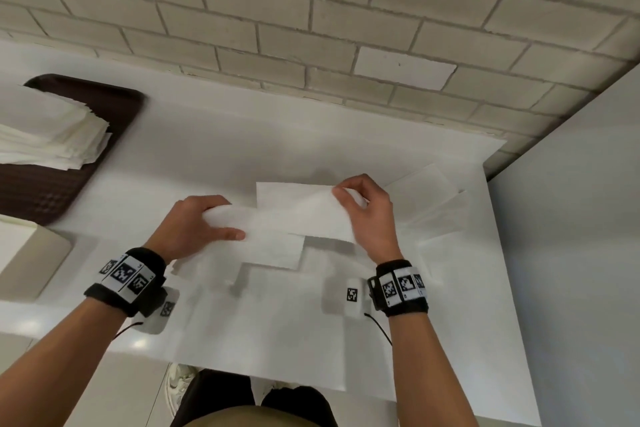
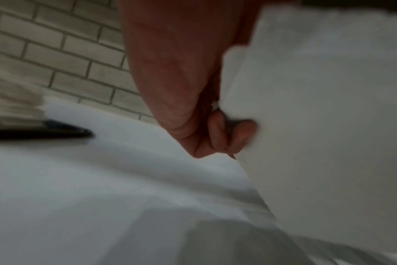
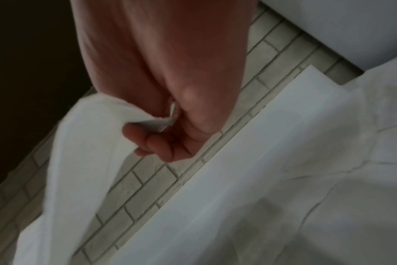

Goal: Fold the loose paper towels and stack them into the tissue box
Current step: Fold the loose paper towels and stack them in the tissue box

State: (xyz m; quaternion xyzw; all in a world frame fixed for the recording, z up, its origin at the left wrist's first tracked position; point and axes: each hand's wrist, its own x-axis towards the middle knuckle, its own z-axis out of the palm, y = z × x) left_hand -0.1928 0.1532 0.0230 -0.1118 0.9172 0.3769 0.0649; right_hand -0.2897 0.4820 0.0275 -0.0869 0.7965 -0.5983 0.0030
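A white paper towel [image 1: 294, 215] hangs in the air above the table, stretched between both hands. My left hand [image 1: 204, 222] pinches its left end, thumb on top; the left wrist view shows the fingers [image 2: 233, 136] curled against the sheet [image 2: 317, 125]. My right hand [image 1: 367, 208] pinches the upper right corner, and the right wrist view shows that corner [image 3: 156, 122] nipped between thumb and fingers. A stack of paper towels [image 1: 55, 135] lies on a dark brown tray [image 1: 104, 104] at the far left. More loose towels [image 1: 433, 198] lie flat to the right.
A white table [image 1: 207, 149] stands against a pale brick wall [image 1: 311, 10]. A large white sheet [image 1: 277, 322] covers the near part of the table. A beige box corner [image 1: 31, 260] shows at the left edge. A grey wall [image 1: 571, 218] stands on the right.
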